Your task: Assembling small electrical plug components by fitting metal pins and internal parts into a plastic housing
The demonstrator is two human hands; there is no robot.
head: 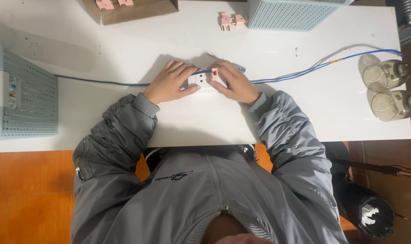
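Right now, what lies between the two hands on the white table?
In the head view, a small white socket with a pink part sits between the left hand and right hand, both touching it. A blue cable runs through there.

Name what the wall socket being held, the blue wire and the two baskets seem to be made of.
Wall socket: likely hard plastic, smooth white face with pink back part.
Blue wire: looks like flexible plastic insulation; it curves loosely.
Baskets: probably moulded plastic, pale blue, matte, with regular perforations.

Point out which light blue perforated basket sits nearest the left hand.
The basket at the table's left edge, beside the left hand; the other basket stands at the far edge.
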